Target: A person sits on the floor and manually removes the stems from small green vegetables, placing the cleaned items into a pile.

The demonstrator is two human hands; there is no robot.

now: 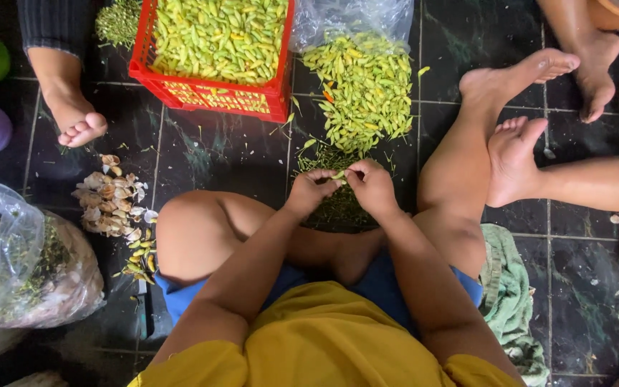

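Note:
My left hand (309, 190) and my right hand (371, 185) meet in front of me, both pinching one small green chili (338, 174) between the fingertips. Just beyond them lies a loose heap of green chilies (362, 89) on the dark tiled floor, spilling from a clear plastic bag (352, 18). Under my hands sits a small mound of plucked green stems (338, 204). I sit cross-legged, with my knees to either side.
A red plastic crate (202, 89) full of green chilies stands at the back left. Garlic skins (112, 201) lie at left beside clear bags of stems (8, 265). Other people's feet (77, 122) (514, 161) rest nearby. A green cloth (514, 301) lies at right.

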